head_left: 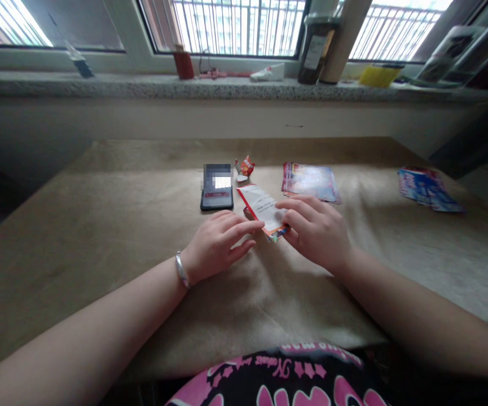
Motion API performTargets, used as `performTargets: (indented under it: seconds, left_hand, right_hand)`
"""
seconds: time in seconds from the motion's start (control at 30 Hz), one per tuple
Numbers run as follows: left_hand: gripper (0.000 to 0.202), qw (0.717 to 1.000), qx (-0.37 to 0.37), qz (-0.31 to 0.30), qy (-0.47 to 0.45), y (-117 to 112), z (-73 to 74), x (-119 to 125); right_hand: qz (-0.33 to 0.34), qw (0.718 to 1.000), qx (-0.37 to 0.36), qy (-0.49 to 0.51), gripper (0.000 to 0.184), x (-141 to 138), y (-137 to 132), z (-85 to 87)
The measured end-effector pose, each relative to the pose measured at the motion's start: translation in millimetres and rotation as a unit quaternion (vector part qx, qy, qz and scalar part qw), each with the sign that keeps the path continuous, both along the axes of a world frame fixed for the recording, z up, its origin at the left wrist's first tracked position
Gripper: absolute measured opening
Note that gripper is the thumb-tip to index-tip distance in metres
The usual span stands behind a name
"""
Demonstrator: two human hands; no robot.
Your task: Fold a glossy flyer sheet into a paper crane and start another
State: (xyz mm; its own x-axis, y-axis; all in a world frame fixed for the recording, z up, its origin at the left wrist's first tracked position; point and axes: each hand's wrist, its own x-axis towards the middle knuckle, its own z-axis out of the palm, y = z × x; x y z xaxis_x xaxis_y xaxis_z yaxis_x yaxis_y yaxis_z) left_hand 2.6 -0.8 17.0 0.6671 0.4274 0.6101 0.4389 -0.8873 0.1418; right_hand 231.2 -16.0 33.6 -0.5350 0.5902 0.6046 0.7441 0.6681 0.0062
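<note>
Fingertips on white packet, print illegible

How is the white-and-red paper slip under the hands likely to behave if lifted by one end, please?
The paper slip looks thin and flat, so it is probably light and would droop when lifted. Its near end, between the left hand and right hand, looks folded over, so it should crease easily. On the cloth it may buckle rather than slide.
</note>
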Motion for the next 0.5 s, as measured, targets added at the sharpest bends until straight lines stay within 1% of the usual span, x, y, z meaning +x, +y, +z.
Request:
performTargets:
  seconds: [0.1,0.2,0.37,0.5]
  left_hand:
    - [0.025,1.000,-0.011,-0.010,0.023,-1.0,0.5,0.6]
    - [0.018,1.000,-0.017,-0.015,0.022,-1.5,1.0,1.2]
    - [0.011,0.998,-0.055,-0.020,-0.004,-0.2,-1.3,0.6]
    - [0.011,0.998,-0.067,-0.016,-0.010,-0.1,-0.6,0.7]
  right_hand:
    - [0.035,0.999,-0.038,0.007,0.007,-2.9,0.4,-3.7]
    - [0.082,0.994,-0.061,0.026,0.006,-3.5,1.4,-5.2]
    - [0.142,0.985,-0.069,0.067,0.008,-2.9,2.1,-2.5]
    - [0.157,0.982,-0.068,0.084,0.008,-4.0,1.6,-0.9]
